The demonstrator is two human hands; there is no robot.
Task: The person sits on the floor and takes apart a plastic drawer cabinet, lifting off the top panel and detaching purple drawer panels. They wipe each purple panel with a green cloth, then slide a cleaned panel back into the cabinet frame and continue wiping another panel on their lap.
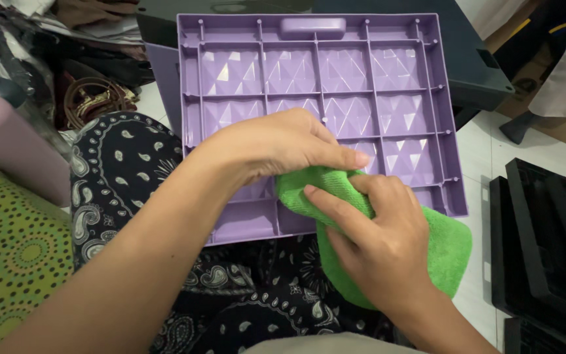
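Green microfibre cloth (450, 252) is clamped in R hand (378, 242) and pinched by L hand (283, 147), pressed onto lower edge of ribbed lilac plastic panel (316, 85), which is propped on patterned lap (132, 177).

Home floor, white tiles (486, 157), patterned cushion (8, 262), bags and clutter (93, 98) nearby

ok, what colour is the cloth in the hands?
Bright green cloth, pressed on the purple tray; clearest in the head view.
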